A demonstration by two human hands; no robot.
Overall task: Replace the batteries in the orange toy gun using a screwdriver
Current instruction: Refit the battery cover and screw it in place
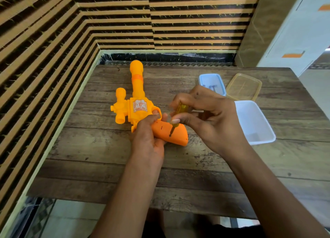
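Note:
The orange toy gun [137, 102] lies flat on the wooden table [107, 157], barrel pointing away, grip toward me. My left hand [148, 136] clasps the gun at the base of the grip, thumb near the trigger guard. My right hand [205, 116] holds a small screwdriver [178, 118] with a yellow see-through handle. Its metal tip stands on the grip's darker orange cover [171, 134], at a small hole. Batteries are not visible.
Right of my hands stands a clear white plastic tub [257, 128]. Behind it lie a blue-rimmed tub [211, 82] holding small items and an amber lid [243, 86]. A striped wall borders the table at left and back.

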